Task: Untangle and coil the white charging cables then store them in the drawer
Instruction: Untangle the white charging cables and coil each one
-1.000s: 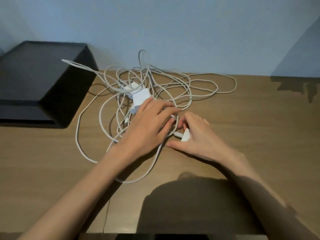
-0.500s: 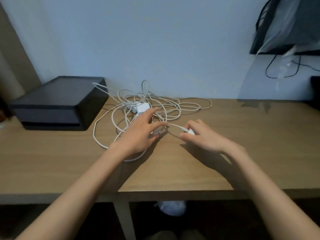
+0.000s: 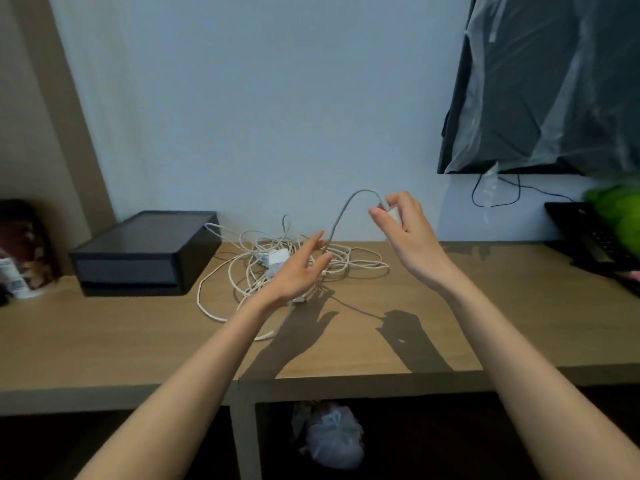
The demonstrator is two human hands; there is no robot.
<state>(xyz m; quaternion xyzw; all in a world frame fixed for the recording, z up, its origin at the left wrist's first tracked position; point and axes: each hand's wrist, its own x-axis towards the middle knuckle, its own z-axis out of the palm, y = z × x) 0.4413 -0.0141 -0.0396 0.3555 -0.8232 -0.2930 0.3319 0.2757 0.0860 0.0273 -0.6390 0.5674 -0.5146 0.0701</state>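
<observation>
Right hand (image 3: pixel 408 230), up above the table (image 3: pixel 104 341), pinches a small white plug (image 3: pixel 393 213) between thumb and fingers. Its cable (image 3: pixel 341 216) arcs down past the left hand (image 3: pixel 298 271), which hovers with fingers spread over the tangled white cables (image 3: pixel 360 263). A black drawer box (image 3: pixel 138 251) sits to their left.

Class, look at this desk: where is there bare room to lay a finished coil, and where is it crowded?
Bare table lies along the front edge, before the black box, and on the right between the cable tangle and the keyboard. The back middle is crowded with the tangle beside the box.
</observation>
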